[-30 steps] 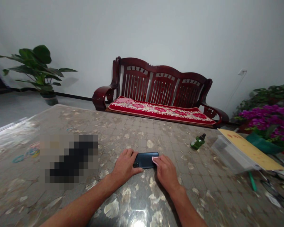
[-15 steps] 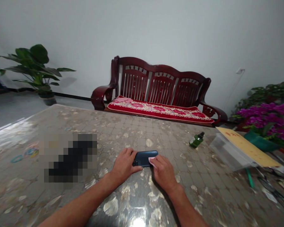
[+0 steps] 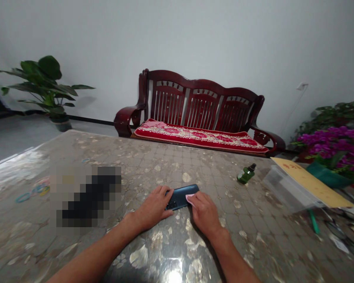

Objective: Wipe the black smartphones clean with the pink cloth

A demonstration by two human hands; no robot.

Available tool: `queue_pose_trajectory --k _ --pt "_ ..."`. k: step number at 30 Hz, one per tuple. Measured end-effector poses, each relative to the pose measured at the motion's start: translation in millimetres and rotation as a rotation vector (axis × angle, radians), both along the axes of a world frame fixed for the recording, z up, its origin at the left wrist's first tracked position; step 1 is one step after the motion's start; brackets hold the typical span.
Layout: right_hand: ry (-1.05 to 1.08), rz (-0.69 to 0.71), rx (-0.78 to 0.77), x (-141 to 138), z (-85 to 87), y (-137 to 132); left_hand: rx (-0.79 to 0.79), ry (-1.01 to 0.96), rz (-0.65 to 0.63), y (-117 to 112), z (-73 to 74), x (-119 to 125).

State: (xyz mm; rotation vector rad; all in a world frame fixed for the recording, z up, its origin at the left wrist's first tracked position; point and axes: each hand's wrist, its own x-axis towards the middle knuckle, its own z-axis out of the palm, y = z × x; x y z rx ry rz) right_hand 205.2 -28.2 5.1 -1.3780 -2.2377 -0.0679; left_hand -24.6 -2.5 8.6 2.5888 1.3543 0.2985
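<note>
A dark blue smartphone [image 3: 181, 195] lies back side up on the patterned table [image 3: 153, 157], its camera block toward the left. My left hand [image 3: 156, 206] grips the phone's left end, thumb on the near edge and fingers at the far edge. Pinched in my right hand [image 3: 204, 212] is a small pink cloth [image 3: 190, 199], pressed against the right part of the phone's back. Most of the cloth is hidden under my fingers.
A green bottle [image 3: 246, 173] stands to the right. Beyond it are a clear plastic box [image 3: 283, 190] with a yellow envelope [image 3: 312, 182] on top, and purple flowers [image 3: 336, 147]. Coloured bands [image 3: 32, 190] and a blurred dark object [image 3: 91, 198] lie left. A wooden bench [image 3: 194, 106] stands behind.
The phone has tilted slightly, its right end now farther from me. Both hands have shifted a little with it, still on the phone and the cloth.
</note>
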Motion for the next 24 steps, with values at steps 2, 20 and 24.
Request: queue_pose_trajectory --k 2,20,24 --pt "-0.023 0.077 -0.003 -7 1.5 -2 0.013 -0.004 -0.026 1 -2.4 0" --pt "0.109 -0.049 0.282 -11 4.9 5 0.019 0.004 -0.043 18 2.5 -1" --pt "0.041 0.03 0.305 -24 5.0 5 -0.012 0.019 -0.017 20 9.3 -1"
